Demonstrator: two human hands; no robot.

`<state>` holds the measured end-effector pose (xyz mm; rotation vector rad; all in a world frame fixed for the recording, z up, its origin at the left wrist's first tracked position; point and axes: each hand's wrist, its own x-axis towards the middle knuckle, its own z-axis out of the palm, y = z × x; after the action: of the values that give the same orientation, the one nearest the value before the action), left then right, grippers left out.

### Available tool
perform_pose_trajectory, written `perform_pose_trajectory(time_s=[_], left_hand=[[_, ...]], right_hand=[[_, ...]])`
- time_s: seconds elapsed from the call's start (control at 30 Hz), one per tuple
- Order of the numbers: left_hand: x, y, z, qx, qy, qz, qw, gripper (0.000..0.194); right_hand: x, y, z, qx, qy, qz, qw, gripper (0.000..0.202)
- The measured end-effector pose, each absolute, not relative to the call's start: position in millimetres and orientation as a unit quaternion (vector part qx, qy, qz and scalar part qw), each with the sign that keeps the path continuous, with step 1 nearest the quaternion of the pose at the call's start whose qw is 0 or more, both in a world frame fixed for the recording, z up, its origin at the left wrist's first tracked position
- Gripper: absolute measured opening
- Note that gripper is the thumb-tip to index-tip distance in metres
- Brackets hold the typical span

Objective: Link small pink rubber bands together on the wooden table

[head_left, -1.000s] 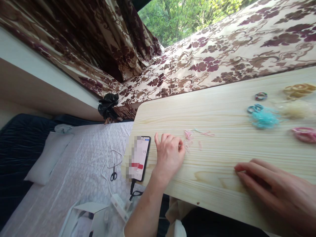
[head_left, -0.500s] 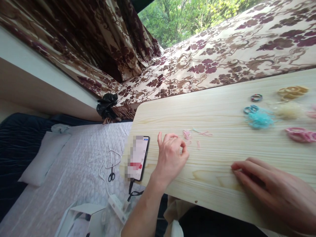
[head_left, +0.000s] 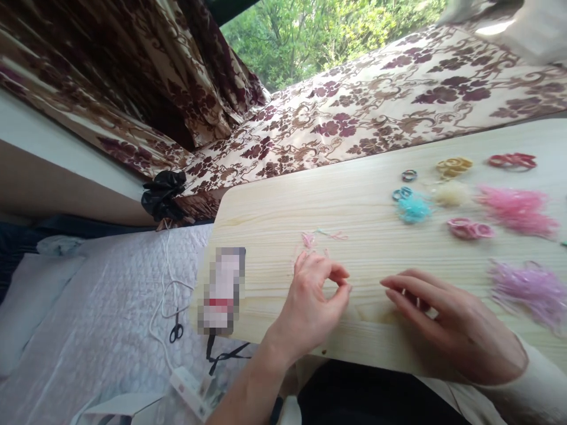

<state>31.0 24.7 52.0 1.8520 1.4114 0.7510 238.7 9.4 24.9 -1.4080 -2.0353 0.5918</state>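
Note:
Over the pale wooden table, my left hand is closed, thumb and index fingertip pinched together; anything between them is too small to make out. To its right, my right hand has its thumb and fingertips pressed together, and whatever they hold is also too small to see. The two hands are apart. Just beyond my left hand lie small pink strands and a thin green and pink strand. A blue bundle, a pink ring bundle and a purple pile lie farther right.
A phone lies at the table's left end. Scissors, white cable and a power strip rest on the bed. Yellow bands, red bands and pink strands lie at the back right.
The view has swung right, showing more bundles. My left hand has moved right and my right hand left relative to the view, narrowing the gap between them. A blurred pale object appears at top right.

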Motion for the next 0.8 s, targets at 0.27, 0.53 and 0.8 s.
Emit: perform_pose_trajectory(time_s=[0.27, 0.53, 0.8], left_hand=[[41, 19, 60, 0.720, 0.504, 0.266, 0.397, 0.015], [46, 18, 64, 0.721, 0.507, 0.247, 0.403, 0.016], [43, 24, 56, 0.741, 0.512, 0.276, 0.335, 0.017]], right_hand=[[234, 3, 35, -0.488, -0.731, 0.330, 0.345, 0.023], [235, 3, 38, -0.467, -0.735, 0.347, 0.348, 0.024], [258, -7, 40, -0.508, -0.733, 0.262, 0.369, 0.018]])
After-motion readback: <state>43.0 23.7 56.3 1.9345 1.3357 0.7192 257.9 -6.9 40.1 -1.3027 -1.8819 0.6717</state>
